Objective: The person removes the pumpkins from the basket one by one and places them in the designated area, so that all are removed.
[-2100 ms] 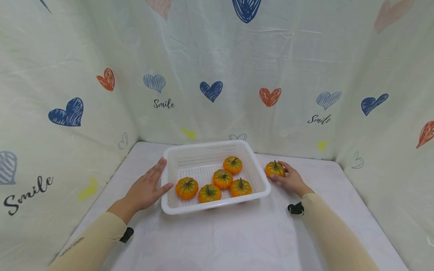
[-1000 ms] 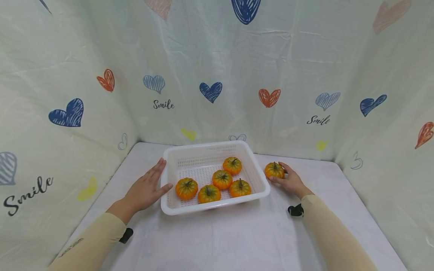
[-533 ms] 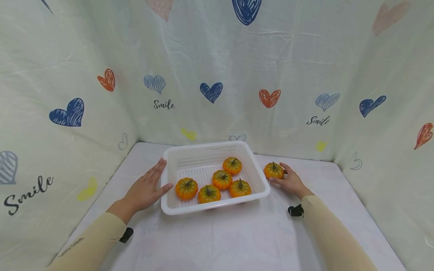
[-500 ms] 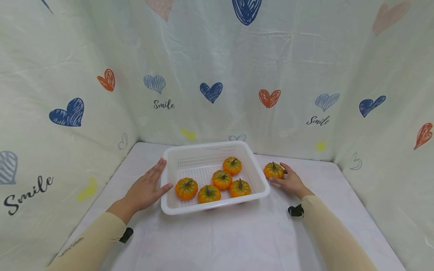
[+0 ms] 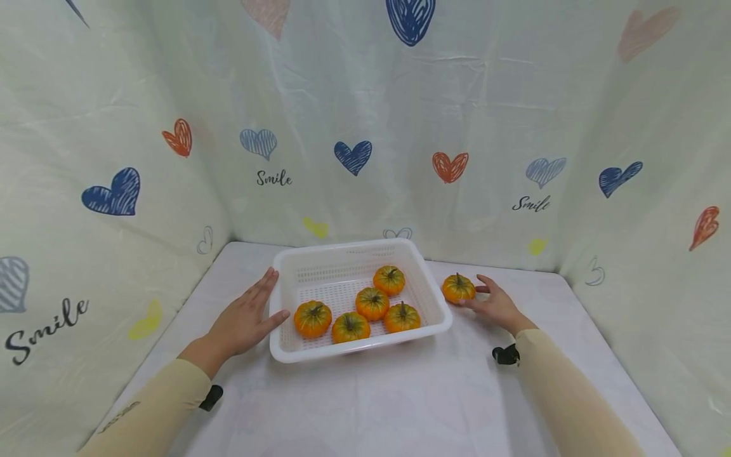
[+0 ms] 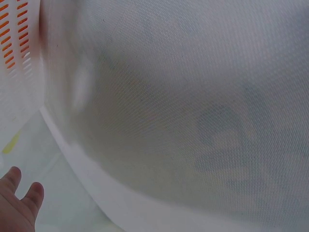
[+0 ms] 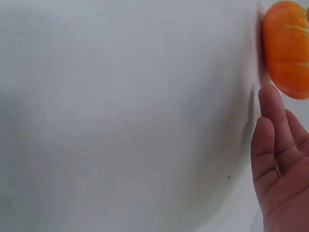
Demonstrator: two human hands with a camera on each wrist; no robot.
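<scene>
In the head view my left hand (image 5: 237, 327) rests with straight fingers along the left rim of a white plastic basket (image 5: 325, 274), its thumb reaching over the edge. Several small orange-and-green pumpkins (image 5: 372, 303) lie inside the basket. One more pumpkin (image 5: 459, 289) sits on the table just outside the basket's right side, stem up. Beside it is my right hand (image 5: 498, 309), thumb at its near side and fingers spread apart from it, gripping nothing. The right wrist view shows extended fingers (image 7: 273, 108) below the orange pumpkin (image 7: 288, 50).
A white cloth covers the table (image 5: 354, 406). Pale curtains (image 5: 365, 95) printed with hearts and the word Smile rise close behind the basket and on both sides. A dark wrist camera (image 5: 505, 355) shows under the right sleeve.
My right hand held the outer pumpkin earlier; its fingers have now loosened and drawn back slightly to the right. That pumpkin stays beside the basket. The left hand keeps its place.
</scene>
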